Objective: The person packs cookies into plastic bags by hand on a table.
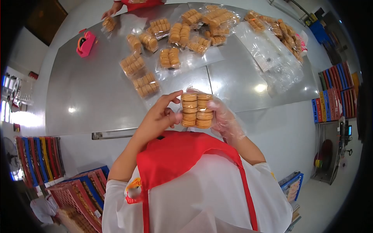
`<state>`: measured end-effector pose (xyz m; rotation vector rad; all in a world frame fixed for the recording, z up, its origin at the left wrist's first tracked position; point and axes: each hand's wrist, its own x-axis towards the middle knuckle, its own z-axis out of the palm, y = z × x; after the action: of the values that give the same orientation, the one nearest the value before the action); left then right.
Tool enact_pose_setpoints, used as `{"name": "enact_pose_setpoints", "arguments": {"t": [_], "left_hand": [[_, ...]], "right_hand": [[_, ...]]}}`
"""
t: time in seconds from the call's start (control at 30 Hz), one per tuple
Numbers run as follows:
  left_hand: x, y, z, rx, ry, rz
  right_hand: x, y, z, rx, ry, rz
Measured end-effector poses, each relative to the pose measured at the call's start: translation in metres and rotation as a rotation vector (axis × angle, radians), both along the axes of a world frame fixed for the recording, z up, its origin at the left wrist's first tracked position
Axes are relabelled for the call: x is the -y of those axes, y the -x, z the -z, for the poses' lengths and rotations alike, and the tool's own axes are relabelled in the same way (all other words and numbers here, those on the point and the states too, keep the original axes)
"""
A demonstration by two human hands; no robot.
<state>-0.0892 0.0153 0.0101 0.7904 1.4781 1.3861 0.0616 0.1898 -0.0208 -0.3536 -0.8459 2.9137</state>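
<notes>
Between my two hands is a clear plastic pack of round biscuits (pixel 197 110), stacked in two columns and held upright in front of my red apron. My left hand (pixel 165 112) is bare, its fingers curled at the pack's left side, with the index finger near the top corner and the thumb at the lower edge. A clear plastic glove covers my right hand (pixel 224 116), which grips the pack's right side with the thumb across the front. The right fingers behind the pack are hidden. Nearest on the steel table (pixel 97 105) lies another biscuit pack (pixel 146 84).
Several more biscuit packs (pixel 169 58) lie across the far table. Clear plastic bags (pixel 268 54) spread at the right, beside a heap of biscuits (pixel 285 33). A pink tape dispenser (pixel 86 44) stands far left. Across the table, another person's hand (pixel 112 11) is near a pack.
</notes>
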Motion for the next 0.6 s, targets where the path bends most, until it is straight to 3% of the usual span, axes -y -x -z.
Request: {"name": "enact_pose_setpoints", "arguments": {"t": [0.07,0.17,0.47,0.53,0.6], "left_hand": [[0.005,-0.004,-0.002,-0.269,-0.125,0.048],[0.005,-0.015,-0.021,-0.396,-0.148,0.006],[0.009,-0.018,-0.032,-0.672,-0.36,0.035],[0.009,-0.017,-0.028,-0.65,-0.325,0.004],[0.009,-0.008,-0.017,-0.725,-0.265,-0.033]], "right_hand": [[0.003,-0.004,-0.009,-0.067,0.077,-0.015],[0.011,-0.004,-0.018,-0.156,0.156,-0.036],[0.016,-0.014,-0.028,-0.244,0.125,-0.011],[0.014,-0.014,-0.028,-0.294,0.123,0.013],[0.006,-0.016,-0.019,-0.194,-0.038,0.081]]}}
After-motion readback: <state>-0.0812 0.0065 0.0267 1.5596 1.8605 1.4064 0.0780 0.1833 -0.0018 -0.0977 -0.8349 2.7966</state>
